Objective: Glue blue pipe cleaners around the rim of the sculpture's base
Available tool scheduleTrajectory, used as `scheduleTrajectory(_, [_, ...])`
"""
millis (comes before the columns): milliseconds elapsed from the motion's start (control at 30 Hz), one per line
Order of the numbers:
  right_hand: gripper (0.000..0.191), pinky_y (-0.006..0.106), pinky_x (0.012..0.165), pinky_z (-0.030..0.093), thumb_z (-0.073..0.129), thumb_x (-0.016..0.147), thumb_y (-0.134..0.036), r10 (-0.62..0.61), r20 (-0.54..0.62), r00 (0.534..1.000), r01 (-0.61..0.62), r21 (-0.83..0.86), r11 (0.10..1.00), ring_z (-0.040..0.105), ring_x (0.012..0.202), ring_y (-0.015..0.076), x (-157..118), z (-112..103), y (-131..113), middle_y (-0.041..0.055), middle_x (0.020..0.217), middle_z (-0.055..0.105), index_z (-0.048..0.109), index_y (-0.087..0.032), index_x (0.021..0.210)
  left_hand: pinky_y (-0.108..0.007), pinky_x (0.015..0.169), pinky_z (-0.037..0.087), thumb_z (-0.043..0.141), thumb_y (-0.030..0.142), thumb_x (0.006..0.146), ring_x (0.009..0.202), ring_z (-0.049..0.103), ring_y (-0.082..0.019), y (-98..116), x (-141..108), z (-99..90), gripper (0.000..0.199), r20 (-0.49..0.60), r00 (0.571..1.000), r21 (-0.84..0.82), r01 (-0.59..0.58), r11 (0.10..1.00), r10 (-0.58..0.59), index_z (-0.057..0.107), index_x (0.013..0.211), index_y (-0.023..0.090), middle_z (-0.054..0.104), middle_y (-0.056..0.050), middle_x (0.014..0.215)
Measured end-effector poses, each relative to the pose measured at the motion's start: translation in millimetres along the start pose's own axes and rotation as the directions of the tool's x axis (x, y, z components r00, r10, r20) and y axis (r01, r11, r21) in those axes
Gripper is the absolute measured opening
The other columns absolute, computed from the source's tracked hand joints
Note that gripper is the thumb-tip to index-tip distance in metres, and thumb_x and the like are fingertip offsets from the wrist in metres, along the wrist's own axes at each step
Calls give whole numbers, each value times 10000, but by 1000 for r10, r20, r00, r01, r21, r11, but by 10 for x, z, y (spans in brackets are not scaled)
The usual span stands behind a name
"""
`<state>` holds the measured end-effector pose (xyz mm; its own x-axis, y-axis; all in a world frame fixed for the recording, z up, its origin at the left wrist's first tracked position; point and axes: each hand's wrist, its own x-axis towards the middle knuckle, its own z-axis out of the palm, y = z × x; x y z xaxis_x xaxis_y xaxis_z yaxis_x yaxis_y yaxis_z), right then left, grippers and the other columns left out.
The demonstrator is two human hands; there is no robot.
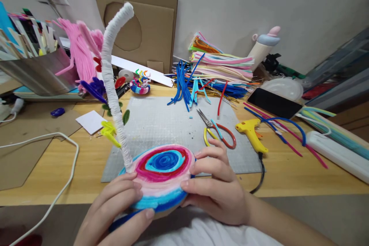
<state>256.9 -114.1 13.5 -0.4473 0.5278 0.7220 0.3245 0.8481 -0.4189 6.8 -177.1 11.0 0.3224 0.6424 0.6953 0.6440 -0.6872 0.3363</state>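
Close to my body I hold a round base (pixel 164 182) covered in coiled pipe cleaners, blue at the centre, then red, pink and blue rings. From its left side rises a white wrapped stem (pixel 111 73), bent over at the top, with yellow (pixel 108 132), purple and red pipe-cleaner flowers along it. My left hand (pixel 118 209) grips the near left edge, its thumb on the blue rim. My right hand (pixel 216 184) is closed on the right edge, fingertips on top and part of the thumb side hidden beneath. The base tilts slightly toward me.
Beyond the base lies a grey cutting mat (pixel 161 119) with red-and-yellow scissors (pixel 220 130). A yellow glue gun (pixel 252 134) and a black phone (pixel 273 102) are to the right. Pipe-cleaner bundles (pixel 221 67) lie at the back. A white cable (pixel 75 161) crosses the left side.
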Motion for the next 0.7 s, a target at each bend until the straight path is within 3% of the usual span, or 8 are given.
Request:
scheduleTrajectory(267, [81, 461, 1111, 199, 716, 833, -269, 26, -10, 1000, -25, 57, 998, 570, 903, 190, 46, 1, -4, -4, 812, 619, 670, -249, 897, -467, 953, 539, 547, 50, 840, 1108, 612, -253, 22, 2, 21, 252, -23, 999, -19, 38, 999, -38, 697, 939, 228, 658, -41, 1061])
scheduleTrajectory(367, [166, 435, 1035, 314, 699, 844, -358, 90, 64, 994, -100, 179, 979, 570, 939, 199, 57, 3, 5, 28, 931, 603, 666, -242, 958, -469, 941, 550, 539, 79, 857, 1101, 619, -254, 11, -12, 17, 250, -26, 999, -27, 44, 999, -45, 704, 936, 250, 667, -33, 1050])
scheduleTrajectory(433, [274, 401, 950, 406, 675, 837, -485, 185, 120, 975, -216, 347, 913, 561, 980, 210, 56, 11, 9, 50, 996, 573, 675, -245, 969, -464, 930, 558, 535, 91, 861, 1099, 622, -257, -2, -19, 12, 249, -22, 999, -27, 31, 999, -32, 707, 940, 253, 670, -35, 1048])
scheduleTrajectory(500, [341, 381, 906, 452, 635, 837, -557, 294, 180, 939, -345, 523, 779, 560, 1004, 216, 51, 17, 8, 61, 1014, 556, 691, -244, 962, -456, 921, 566, 538, 97, 858, 1098, 626, -257, -16, -20, 6, 246, -15, 1000, -20, 13, 1000, -13, 707, 946, 253, 670, -37, 1053])
scheduleTrajectory(600, [325, 371, 907, 466, 556, 910, -507, 382, 278, 882, -464, 657, 594, 569, 1000, 204, 50, 15, 0, 68, 1006, 556, 715, -227, 952, -446, 913, 571, 543, 105, 857, 1089, 634, -251, -33, -13, -8, 245, -3, 1000, -1, -1, 1000, 1, 707, 949, 263, 679, -33, 1046])
scheduleTrajectory(700, [298, 359, 901, 472, 517, 950, -427, 405, 306, 861, -496, 677, 544, 573, 984, 191, 59, 8, -12, 68, 985, 561, 728, -217, 929, -434, 907, 574, 557, 145, 865, 1066, 647, -239, -36, -8, -27, 217, 13, 1000, 13, 6, 1000, -6, 703, 951, 280, 697, -23, 1019])
